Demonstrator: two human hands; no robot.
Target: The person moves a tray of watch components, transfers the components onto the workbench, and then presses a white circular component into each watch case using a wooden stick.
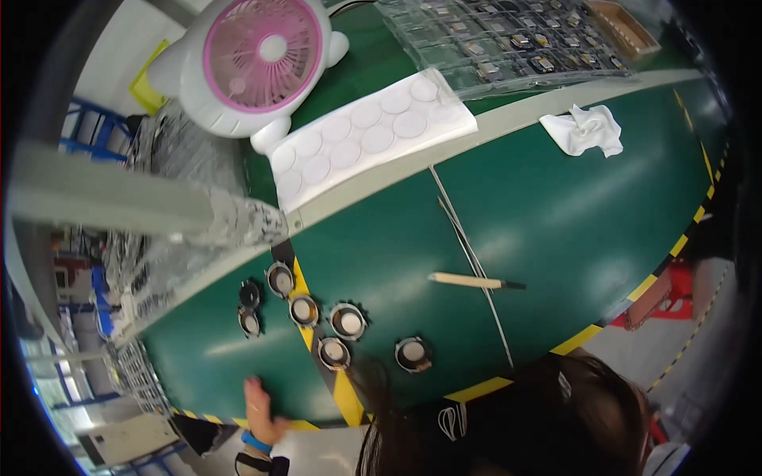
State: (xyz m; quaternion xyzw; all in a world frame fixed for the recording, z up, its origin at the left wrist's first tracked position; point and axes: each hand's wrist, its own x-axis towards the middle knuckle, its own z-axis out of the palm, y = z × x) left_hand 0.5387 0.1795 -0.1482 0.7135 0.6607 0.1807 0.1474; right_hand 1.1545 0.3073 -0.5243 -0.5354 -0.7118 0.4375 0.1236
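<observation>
Sweeping the left hand (262,412) inward would have risked knocking the nearest parts, since it was at the front edge of the green mat (206,361), just short of the round metal-rimmed housings (348,320). That hand was blurred, so how far its fingers were spread I could not tell; nothing showed in its grasp. The right hand was out of sight, its state unknown.

The housings lay loosely grouped left of centre, around the black-and-yellow tape (345,397), most with a pale disc facing up. Two on the left, a black-faced one (249,293) and a pale-faced one (248,321), sat touching or nearly so, and a bump to either could have scuffed both. The lone housing (413,355) on the right lay nearest the front edge, where a sleeve might have dragged it off. Loose dark hair (381,420) hung close by and could have shed strands into the open rims.

Farther right, the wood-handled tool (464,280) lay loose and might have rolled if nudged. Were the pink-and-white fan (270,51) blowing that way, its draught could have lifted the crumpled white wipe (586,129).
</observation>
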